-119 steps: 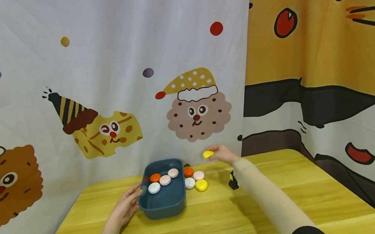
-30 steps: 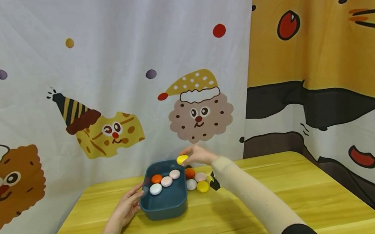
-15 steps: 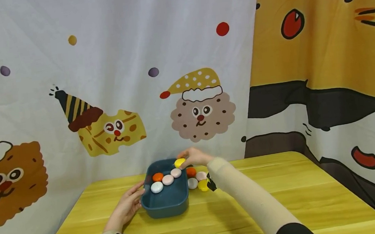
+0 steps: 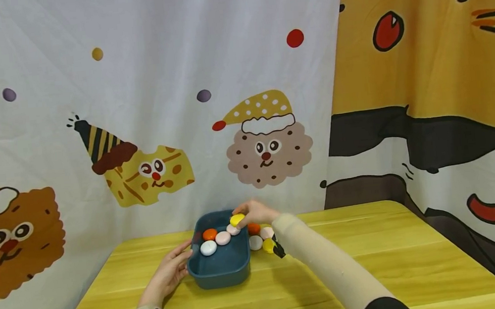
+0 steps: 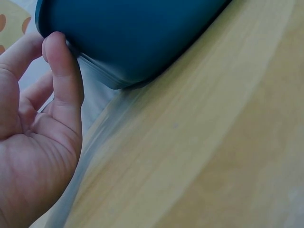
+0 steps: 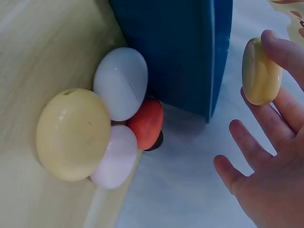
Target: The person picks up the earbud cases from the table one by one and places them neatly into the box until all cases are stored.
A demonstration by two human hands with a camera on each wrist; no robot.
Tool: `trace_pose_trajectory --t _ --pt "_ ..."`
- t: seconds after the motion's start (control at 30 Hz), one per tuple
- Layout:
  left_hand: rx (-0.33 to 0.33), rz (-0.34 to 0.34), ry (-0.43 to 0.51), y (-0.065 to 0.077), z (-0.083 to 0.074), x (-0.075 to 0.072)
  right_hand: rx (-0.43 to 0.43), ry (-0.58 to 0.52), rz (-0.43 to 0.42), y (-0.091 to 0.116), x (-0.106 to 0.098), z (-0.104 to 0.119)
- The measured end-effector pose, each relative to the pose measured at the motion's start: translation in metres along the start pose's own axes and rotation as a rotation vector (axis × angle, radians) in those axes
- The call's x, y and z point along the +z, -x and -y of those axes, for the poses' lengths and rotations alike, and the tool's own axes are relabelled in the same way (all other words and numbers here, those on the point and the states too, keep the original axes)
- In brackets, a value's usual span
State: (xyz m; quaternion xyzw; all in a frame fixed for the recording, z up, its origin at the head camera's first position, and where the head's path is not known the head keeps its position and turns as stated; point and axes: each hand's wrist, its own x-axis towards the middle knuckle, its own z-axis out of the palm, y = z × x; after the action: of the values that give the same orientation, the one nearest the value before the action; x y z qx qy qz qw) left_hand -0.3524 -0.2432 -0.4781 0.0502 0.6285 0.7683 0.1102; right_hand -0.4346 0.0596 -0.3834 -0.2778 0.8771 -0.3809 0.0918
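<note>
A dark blue rectangular bin (image 4: 221,278) stands on the wooden table. My left hand (image 4: 169,274) touches the bin's left wall with its fingertips close to the rim. My right hand (image 4: 257,212) pinches a glossy yellow rounded disc (image 6: 261,72) between thumb and fingers. In the head view that disc overlaps a pale pink disc (image 4: 233,230) in the bin's far right part. Also inside lie another pale pink disc (image 4: 222,238), an orange disc (image 4: 209,234) and a white disc (image 4: 208,248).
Beside the bin's right wall sit a white disc (image 6: 121,83), a yellow disc (image 6: 73,135), a pink disc (image 6: 116,156) and an orange-red disc (image 6: 146,123). A small dark object (image 6: 156,141) shows behind the orange-red one. A printed curtain (image 4: 146,74) hangs behind the table (image 4: 350,249).
Carrying the yellow disc, my right hand has moved left from beyond the loose discs, then down into the bin's far right part. My left hand stays at the bin's left wall.
</note>
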Motion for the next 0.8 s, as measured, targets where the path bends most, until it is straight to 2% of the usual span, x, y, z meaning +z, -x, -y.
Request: trace_pose_trajectory --t 0.57,0.8 --pt "-0.005 -0.034 -0.019 -0.0019 -0.0035 0.0008 -0.024 0.058 -0.003 -0.0057 0.0038 -0.0016" --pt "-0.006 -0.020 -0.006 -0.0011 -0.0021 0.0011 -0.003 0.067 0.027 -0.0052 0.0028 0.0016"
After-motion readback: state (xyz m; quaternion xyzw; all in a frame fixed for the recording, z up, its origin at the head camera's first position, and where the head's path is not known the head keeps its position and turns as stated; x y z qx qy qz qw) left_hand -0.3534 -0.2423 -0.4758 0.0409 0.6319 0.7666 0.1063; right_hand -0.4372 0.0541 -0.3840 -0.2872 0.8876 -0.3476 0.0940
